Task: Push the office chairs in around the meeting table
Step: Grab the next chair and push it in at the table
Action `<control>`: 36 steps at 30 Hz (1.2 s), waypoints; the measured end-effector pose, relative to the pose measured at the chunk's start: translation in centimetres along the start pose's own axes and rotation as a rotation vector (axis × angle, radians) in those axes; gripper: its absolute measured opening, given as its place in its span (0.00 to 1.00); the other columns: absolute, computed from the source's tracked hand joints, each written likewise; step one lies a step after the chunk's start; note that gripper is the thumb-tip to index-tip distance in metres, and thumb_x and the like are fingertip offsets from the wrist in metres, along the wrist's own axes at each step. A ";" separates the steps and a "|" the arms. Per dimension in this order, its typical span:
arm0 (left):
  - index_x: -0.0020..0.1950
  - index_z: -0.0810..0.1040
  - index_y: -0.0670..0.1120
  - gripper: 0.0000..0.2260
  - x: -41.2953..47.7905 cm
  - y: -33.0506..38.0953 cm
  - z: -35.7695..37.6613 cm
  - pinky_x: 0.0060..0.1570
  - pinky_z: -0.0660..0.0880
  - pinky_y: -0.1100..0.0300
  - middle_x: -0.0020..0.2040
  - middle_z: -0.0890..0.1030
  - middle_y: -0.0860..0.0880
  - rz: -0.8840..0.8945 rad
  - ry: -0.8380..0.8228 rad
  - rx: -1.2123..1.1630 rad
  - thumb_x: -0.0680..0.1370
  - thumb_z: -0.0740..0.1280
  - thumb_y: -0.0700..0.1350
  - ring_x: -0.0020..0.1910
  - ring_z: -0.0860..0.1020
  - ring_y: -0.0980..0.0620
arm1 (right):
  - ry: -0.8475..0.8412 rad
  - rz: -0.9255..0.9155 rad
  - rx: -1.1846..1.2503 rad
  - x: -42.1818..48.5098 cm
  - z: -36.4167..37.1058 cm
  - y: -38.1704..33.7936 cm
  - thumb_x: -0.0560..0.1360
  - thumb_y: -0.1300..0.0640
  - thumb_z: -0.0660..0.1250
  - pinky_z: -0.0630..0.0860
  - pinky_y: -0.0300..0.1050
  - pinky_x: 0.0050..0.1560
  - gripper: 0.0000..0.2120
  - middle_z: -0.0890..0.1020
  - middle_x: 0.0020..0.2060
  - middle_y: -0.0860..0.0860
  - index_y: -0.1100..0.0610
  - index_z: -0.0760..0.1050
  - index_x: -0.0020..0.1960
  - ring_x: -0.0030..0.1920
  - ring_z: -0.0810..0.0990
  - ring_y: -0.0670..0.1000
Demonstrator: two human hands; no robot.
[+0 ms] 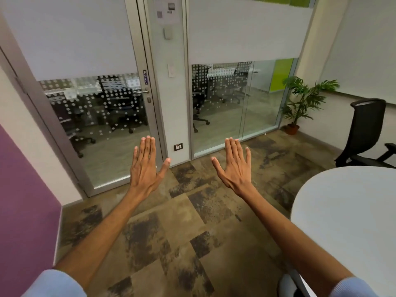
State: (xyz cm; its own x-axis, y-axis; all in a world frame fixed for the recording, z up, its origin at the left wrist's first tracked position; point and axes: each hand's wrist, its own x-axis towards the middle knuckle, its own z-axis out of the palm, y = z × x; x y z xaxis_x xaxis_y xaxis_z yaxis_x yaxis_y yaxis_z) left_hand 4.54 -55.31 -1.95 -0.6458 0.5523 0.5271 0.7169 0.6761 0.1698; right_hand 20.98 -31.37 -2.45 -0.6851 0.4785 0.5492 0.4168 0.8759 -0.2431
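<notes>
Both my left hand (145,168) and right hand (234,168) are spread flat with the grip released, holding nothing, above the carpet (171,221). The black office chair (366,133) stands at far right beyond the round worktop (347,211); I should turn toward it, place both palms on the backrest and push squarely. Its base is cut off, and whether other chairs exist cannot be told.

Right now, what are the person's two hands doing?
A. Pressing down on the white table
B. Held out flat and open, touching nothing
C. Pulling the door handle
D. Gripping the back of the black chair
B: the left hand and right hand are spread open over the carpet, well away from the black chair and the white table.
</notes>
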 end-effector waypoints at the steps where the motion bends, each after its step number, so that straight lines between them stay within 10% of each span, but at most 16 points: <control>1: 0.78 0.40 0.44 0.35 1.7 -0.2 0.9 0.76 0.46 0.44 0.80 0.43 0.43 0.000 0.001 -0.011 0.80 0.45 0.64 0.78 0.40 0.50 | -0.011 0.006 0.001 1.5 1.0 0.5 0.77 0.31 0.43 0.42 0.59 0.75 0.38 0.52 0.78 0.52 0.54 0.45 0.78 0.77 0.43 0.49; 19: 0.78 0.38 0.46 0.33 39.4 -4.1 21.7 0.76 0.46 0.43 0.80 0.42 0.46 0.209 0.004 -0.161 0.81 0.46 0.63 0.78 0.40 0.50 | 0.115 0.218 -0.111 31.1 18.2 10.3 0.78 0.32 0.45 0.42 0.58 0.75 0.38 0.50 0.78 0.51 0.54 0.42 0.78 0.77 0.42 0.47; 36: 0.79 0.41 0.45 0.35 66.3 14.5 44.3 0.76 0.48 0.43 0.80 0.46 0.44 0.472 -0.034 -0.330 0.80 0.48 0.64 0.78 0.41 0.50 | 0.183 0.467 -0.270 49.8 25.0 34.5 0.77 0.32 0.44 0.40 0.59 0.75 0.38 0.48 0.78 0.51 0.54 0.40 0.78 0.76 0.40 0.47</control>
State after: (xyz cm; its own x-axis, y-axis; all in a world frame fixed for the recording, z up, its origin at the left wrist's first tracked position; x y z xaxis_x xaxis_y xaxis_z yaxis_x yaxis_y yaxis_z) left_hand -39.53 12.76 -1.41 -0.2398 0.7765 0.5827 0.9700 0.1674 0.1762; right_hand -13.65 24.22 -3.48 -0.2870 0.7718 0.5675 0.8050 0.5154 -0.2938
